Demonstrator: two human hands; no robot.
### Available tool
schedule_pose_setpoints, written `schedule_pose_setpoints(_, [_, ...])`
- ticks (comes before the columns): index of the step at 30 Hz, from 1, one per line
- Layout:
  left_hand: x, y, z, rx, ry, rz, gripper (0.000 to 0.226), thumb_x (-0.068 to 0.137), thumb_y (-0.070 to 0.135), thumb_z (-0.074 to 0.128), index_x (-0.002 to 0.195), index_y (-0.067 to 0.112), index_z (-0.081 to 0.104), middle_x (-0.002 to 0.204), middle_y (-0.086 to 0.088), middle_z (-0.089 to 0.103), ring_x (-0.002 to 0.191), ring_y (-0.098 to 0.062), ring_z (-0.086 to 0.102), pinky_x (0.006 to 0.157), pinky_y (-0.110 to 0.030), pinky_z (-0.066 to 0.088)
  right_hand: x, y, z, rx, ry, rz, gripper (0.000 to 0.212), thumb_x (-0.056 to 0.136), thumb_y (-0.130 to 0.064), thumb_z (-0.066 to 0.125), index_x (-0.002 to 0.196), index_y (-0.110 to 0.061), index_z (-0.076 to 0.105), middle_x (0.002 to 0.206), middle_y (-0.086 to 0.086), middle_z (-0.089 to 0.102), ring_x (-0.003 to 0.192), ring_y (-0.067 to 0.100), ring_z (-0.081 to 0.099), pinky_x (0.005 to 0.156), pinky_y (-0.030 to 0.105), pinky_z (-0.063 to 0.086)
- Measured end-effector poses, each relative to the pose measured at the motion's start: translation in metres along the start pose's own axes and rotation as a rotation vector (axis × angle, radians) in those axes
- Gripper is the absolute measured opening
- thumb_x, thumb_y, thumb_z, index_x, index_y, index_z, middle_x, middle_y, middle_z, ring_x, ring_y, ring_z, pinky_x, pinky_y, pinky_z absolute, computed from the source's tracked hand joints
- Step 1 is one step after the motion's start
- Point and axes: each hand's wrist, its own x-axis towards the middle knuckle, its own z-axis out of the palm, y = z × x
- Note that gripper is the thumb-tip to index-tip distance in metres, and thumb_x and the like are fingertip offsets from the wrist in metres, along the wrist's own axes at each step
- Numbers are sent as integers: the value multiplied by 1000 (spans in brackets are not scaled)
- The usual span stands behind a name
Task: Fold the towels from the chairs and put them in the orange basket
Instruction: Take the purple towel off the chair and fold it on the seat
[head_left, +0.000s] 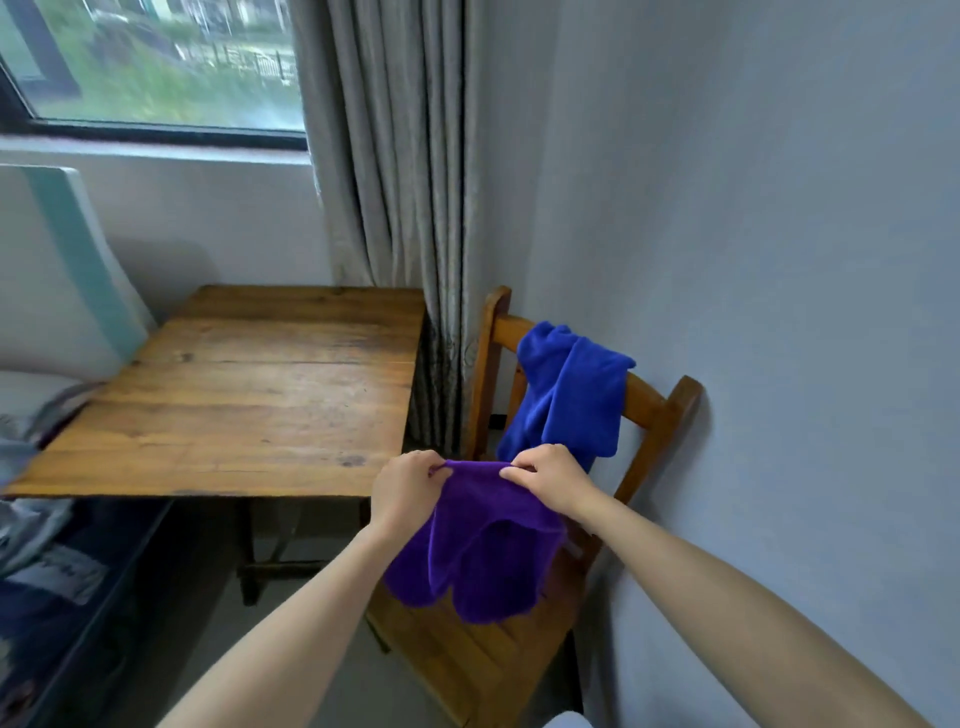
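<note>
While both hands are holding it up in the head view, the purple towel (483, 540) is hanging in loose folds over the seat of the wooden chair (498, 665), its lower edge reaching down toward the slats. The left hand (408, 488) is pinching the towel's top edge at the left, its fingers (428, 460) curling round the cloth. The right hand (553, 478) is pinching the same edge at the right, thumb and fingertips pressing on the hem. The two hands are sitting near each other with a short stretch of fabric between them. A blue towel (566, 389) is lying draped over the chair's backrest, bunched and hanging down behind the purple one. The chair is standing against the pale wall (779, 260), just beside a wooden desk (249, 389), and a grey curtain (395, 208) is hanging behind both, next to a window (156, 62).
</note>
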Motion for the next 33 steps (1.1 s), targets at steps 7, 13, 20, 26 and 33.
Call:
schedule_pose_setpoints(7, [9, 12, -38, -95, 85, 5, 19, 93, 23, 53, 97, 9, 65, 88, -4, 65, 75, -13, 52, 58, -17, 35, 4, -46, -40, -1, 105, -146, 29, 93, -29, 53, 93, -5, 69, 85, 9, 66, 78, 13, 57, 75, 30, 47])
schedule_pose_setpoints(13, [17, 20, -67, -359, 214, -29, 14, 91, 19, 56, 85, 9, 63, 75, 1, 60, 74, -16, 55, 54, -12, 35, 9, -97, -69, -8, 169, -273, 30, 94, -26, 53, 88, -1, 67, 79, 8, 61, 73, 12, 53, 65, 21, 41])
schedule_pose_setpoints(20, [8, 12, -75, -563, 260, 4, 38, 86, 28, 63, 118, 12, 52, 102, 3, 58, 92, -11, 56, 69, -13, 45, 12, -136, -104, 129, 245, -313, 25, 96, -24, 50, 82, -7, 62, 70, -3, 56, 66, 8, 52, 65, 21, 43])
schedule_pose_setpoints(26, [1, -6, -53, -575, -6, -20, 38, 81, 19, 70, 114, 21, 52, 105, 5, 58, 97, -11, 58, 66, -12, 49, 6, -149, -131, 303, 256, -318, 26, 95, -22, 51, 73, -10, 60, 65, -1, 57, 56, 3, 53, 51, 10, 42])
schedule_pose_setpoints(33, [0, 5, -70, -637, 85, -32, 4, 88, 14, 60, 86, 13, 64, 86, -10, 68, 80, -20, 64, 68, -30, 52, 12, -121, -141, 346, 444, -226, 35, 96, -21, 50, 63, -8, 50, 59, 3, 43, 55, 12, 37, 49, 20, 31])
